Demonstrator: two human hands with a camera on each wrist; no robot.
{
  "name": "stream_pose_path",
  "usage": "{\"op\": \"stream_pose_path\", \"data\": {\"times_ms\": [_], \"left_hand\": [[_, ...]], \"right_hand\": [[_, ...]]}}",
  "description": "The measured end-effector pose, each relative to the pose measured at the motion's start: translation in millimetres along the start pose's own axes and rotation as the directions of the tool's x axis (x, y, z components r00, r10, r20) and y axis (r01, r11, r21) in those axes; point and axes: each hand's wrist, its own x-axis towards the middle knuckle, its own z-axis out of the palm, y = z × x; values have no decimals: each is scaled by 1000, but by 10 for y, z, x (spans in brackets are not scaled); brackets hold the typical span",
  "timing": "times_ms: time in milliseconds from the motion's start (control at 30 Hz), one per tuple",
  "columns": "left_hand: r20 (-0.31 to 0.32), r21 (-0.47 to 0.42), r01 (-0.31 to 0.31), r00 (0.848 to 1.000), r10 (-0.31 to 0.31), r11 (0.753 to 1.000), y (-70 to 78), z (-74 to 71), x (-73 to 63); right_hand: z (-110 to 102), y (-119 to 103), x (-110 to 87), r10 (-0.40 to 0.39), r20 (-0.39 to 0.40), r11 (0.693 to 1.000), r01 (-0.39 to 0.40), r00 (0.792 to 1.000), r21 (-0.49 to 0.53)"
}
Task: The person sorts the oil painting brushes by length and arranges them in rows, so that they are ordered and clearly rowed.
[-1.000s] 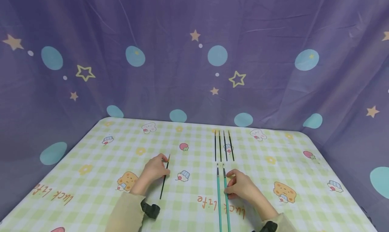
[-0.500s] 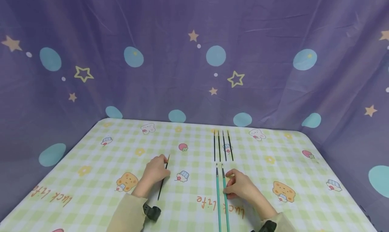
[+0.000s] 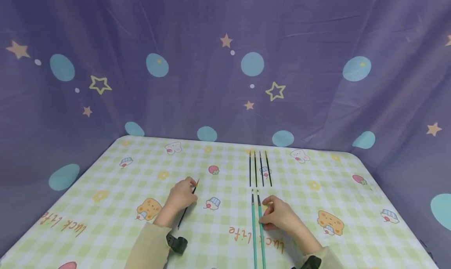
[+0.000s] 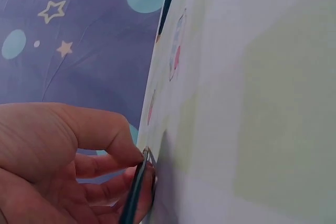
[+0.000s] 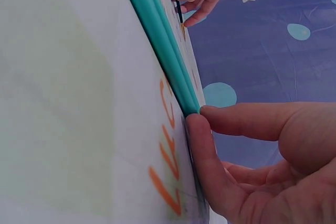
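Observation:
In the head view my left hand (image 3: 180,195) pinches a thin black paintbrush (image 3: 182,218), its bristle tip up and its handle slanting down to the left. The left wrist view shows the dark handle (image 4: 132,198) between thumb and fingers, close over the cloth. On the right, my right hand (image 3: 280,215) pinches a teal paintbrush (image 3: 262,241) between thumb and finger. A second teal paintbrush (image 3: 254,230) lies just left of it, nearly parallel. Both teal handles run out of the head view at the bottom.
Beyond the teal brushes, several thin black paintbrushes (image 3: 256,169) lie side by side, bristles toward the back. A green checked cloth (image 3: 303,194) with printed cartoons covers the table. Behind the far edge hangs a purple curtain (image 3: 197,65).
The handle end of the black paintbrush in my left hand has swung to the left, so it slants more. The teal paintbrush in my right hand has shifted slightly left, closer to its neighbour.

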Motion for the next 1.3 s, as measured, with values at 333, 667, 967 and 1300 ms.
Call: {"op": "stream_pose_path", "data": {"times_ms": [333, 667, 967, 1300], "left_hand": [[46, -244, 65, 997, -56, 968, -79, 18, 87], [6, -453, 39, 999, -40, 891, 51, 156, 188], [6, -562, 73, 996, -84, 824, 236, 374, 376], [63, -678, 120, 992, -105, 726, 449, 532, 574]], "right_hand": [[-13, 2, -3, -7, 4, 1000, 7, 1000, 20], [-44, -11, -5, -1, 33, 999, -1, 999, 51], [-25, -59, 37, -26, 7, 999, 26, 1000, 26], [19, -51, 122, -29, -23, 999, 29, 999, 26]]}}
